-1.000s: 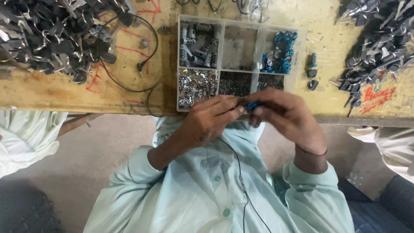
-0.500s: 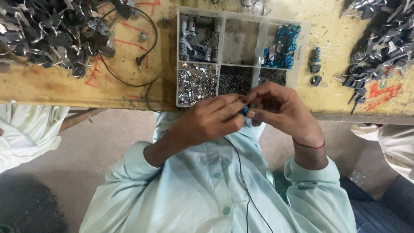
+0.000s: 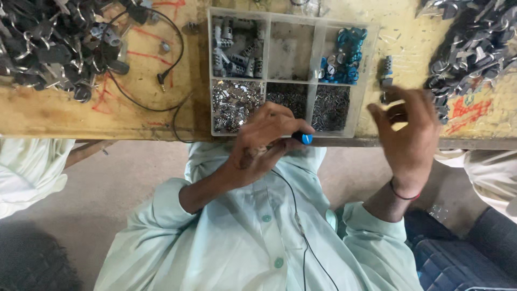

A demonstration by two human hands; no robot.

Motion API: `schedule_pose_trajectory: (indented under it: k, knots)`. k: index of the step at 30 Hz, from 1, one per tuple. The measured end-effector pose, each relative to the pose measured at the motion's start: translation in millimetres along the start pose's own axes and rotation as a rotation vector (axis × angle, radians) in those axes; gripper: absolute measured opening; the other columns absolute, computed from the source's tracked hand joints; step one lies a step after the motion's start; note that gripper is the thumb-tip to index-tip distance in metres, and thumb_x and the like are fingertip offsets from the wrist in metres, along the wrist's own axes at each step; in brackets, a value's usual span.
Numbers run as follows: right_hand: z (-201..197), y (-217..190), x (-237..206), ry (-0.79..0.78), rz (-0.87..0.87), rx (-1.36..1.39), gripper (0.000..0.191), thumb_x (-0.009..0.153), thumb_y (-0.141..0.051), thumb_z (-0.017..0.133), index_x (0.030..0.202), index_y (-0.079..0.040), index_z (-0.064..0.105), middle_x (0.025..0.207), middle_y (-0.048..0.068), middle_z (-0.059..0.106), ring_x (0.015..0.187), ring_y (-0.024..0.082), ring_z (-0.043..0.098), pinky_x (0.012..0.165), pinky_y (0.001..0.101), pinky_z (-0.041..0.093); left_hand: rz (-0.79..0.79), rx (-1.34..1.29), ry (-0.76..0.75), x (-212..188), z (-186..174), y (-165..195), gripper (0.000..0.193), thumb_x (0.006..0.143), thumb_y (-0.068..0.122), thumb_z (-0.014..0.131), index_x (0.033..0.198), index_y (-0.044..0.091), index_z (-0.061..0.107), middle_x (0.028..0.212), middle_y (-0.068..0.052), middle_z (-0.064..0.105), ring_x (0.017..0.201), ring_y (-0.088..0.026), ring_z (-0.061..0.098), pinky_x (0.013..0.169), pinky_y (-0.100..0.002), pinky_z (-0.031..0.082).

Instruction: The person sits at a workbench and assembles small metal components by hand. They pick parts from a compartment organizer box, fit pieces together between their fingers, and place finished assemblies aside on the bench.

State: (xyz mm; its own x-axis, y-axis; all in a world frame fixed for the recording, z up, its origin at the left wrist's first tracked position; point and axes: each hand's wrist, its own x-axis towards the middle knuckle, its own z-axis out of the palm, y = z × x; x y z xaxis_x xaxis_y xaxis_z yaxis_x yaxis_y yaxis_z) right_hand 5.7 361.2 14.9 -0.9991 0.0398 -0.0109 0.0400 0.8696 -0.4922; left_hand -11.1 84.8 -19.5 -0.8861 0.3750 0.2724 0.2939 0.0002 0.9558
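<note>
The left hand (image 3: 264, 141) pinches a small blue-tipped part (image 3: 305, 138) at six o'clock of the compartment tray (image 3: 315, 81) — the right hand (image 3: 407, 134), fingers loosely spread and empty, hovers at its four o'clock.

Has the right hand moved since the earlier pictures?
Yes. The right hand left the left hand and went to the right, now open beyond the compartment tray corner.

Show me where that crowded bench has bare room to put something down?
Bare wood lies between the black cable and the clear compartment tray, and along the front edge at left. The tray's top middle compartment looks empty. Grey metal parts crowd the left corner, dark ones the right.
</note>
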Motion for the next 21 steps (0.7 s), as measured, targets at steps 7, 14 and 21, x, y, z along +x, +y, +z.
schedule_pose_trajectory:
  k: [7,14,21]
  knots:
    - [1.8,46.3,-7.4,0.017,0.118,0.402,0.034,0.098,0.001,0.081,0.117,0.003,0.052,0.096,0.013,0.067,0.077,0.015,0.065,0.065,0.0287,0.051,0.035,-0.027,0.001,1.1,-4.1,-0.1,0.040,0.086,-0.009,0.081,0.119,0.006,0.065,0.108,-0.007,0.070,0.101,-0.023,0.070,0.088,-0.035,0.058]
    - [50.0,-49.6,-25.3,0.199,0.196,1.333,0.035,0.091,0.004,0.077,0.108,-0.008,0.049,0.095,0.009,0.068,0.074,0.015,0.070,0.057,0.0311,0.059,0.158,0.148,0.030,-5.0,9.0,1.6,0.044,0.082,-0.012,0.079,0.122,0.000,0.063,0.108,-0.011,0.069,0.100,-0.028,0.069,0.087,-0.039,0.057]
    - [75.1,-52.4,-40.9,0.250,-0.108,0.466,0.045,0.081,0.002,0.093,0.104,-0.003,0.054,0.096,0.012,0.070,0.067,0.009,0.059,0.055,0.0209,0.042,0.143,0.216,0.080,-16.2,5.8,1.1,0.047,0.079,-0.014,0.073,0.123,-0.004,0.062,0.113,-0.014,0.070,0.102,-0.031,0.069,0.089,-0.040,0.059]
